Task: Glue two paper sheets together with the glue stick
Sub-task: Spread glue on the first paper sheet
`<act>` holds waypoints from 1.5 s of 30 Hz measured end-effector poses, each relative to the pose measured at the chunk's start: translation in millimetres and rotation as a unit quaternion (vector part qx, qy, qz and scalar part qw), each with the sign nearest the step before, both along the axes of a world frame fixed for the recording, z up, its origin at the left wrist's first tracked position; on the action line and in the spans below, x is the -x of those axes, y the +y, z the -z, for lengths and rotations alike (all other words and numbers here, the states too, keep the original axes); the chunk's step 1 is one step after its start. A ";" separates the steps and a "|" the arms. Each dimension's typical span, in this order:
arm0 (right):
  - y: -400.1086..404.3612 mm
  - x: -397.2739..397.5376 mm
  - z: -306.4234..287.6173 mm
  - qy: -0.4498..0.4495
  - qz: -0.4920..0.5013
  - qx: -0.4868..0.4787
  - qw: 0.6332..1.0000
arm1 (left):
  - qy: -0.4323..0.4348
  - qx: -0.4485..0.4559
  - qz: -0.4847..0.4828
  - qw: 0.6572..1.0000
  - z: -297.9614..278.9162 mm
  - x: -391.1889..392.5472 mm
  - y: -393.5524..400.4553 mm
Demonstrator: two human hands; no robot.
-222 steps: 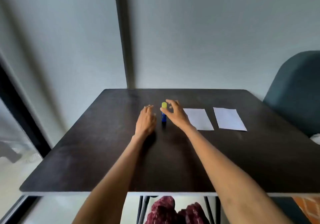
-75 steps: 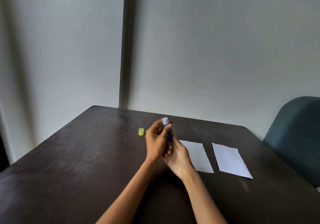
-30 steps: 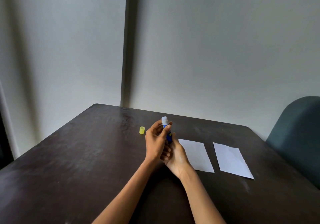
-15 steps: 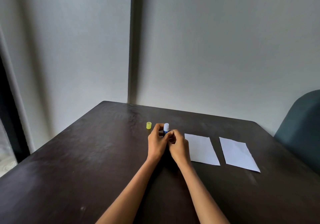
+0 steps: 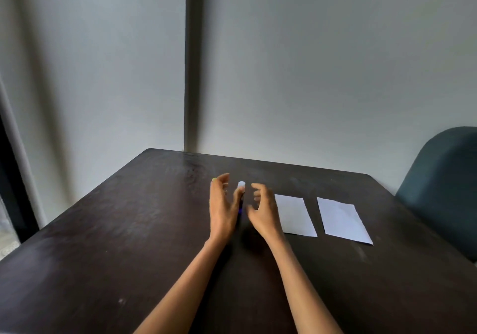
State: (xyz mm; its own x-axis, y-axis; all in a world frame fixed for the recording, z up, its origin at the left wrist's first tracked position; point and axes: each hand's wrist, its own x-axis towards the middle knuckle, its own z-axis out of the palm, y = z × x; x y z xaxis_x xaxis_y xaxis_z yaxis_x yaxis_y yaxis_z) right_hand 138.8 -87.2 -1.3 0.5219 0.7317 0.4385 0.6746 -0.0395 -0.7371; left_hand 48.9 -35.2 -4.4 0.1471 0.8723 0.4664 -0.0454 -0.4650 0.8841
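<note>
Glue stick (image 5: 241,191) stands upright on the dark counter (image 5: 129,243), white glue tip exposed, blue body mostly hidden between the two hands. I note the left hand (image 5: 222,207) just left of it, fingers spread and relaxed, thumb close to the stick's upper part; motion blur keeps me from saying whether the thumb touches it. Right hand (image 5: 263,211) sits just right of the stick, fingers curled loosely and apart, gripping nothing. A sliver of yellow-green shows behind the left fingertips, probably the cap (image 5: 214,179), lying on the counter beyond that hand. Two white paper sheets lie flat to the right: near sheet (image 5: 294,215) just beside the right hand, far sheet (image 5: 343,220) next to it with a narrow strip of bare counter between them. Both forearms reach in from the lower edge. A dark teal chair (image 5: 444,186) stands at the counter's right side.
</note>
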 end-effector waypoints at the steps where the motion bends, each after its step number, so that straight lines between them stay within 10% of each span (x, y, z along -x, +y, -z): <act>1: -9.0 -3.6 -4.3 -0.014 0.037 -0.028 0.999 | -0.004 -0.040 -0.006 0.999 -2.7 3.2 -9.4; 4: -38.9 -24.1 -9.6 -0.049 0.143 -0.021 0.988 | 0.046 -0.106 0.069 0.991 -3.9 0.3 -41.8; 11: -80.1 -51.5 4.7 -0.093 0.136 0.130 0.978 | 0.113 0.293 0.173 0.933 -19.3 -47.9 -59.9; 19: -79.4 -59.3 9.7 -0.063 0.132 0.102 0.984 | 0.084 0.372 0.169 0.909 -30.1 -71.3 -43.2; 28: -83.6 -53.3 -4.2 0.096 0.182 -0.003 0.979 | 0.096 0.321 0.256 0.907 -32.1 -29.1 -53.3; 36: -74.2 -9.3 -6.7 0.160 0.020 0.115 0.980 | 0.126 0.296 0.346 0.881 -29.1 75.0 -49.1; 40: -72.2 5.9 -9.3 0.093 -0.025 0.199 0.975 | 0.312 0.227 0.210 0.898 -24.4 95.8 -30.1; 45: -61.6 12.0 -16.6 0.023 -0.016 0.257 0.966 | 0.578 -0.124 0.101 0.800 -14.4 105.5 -5.6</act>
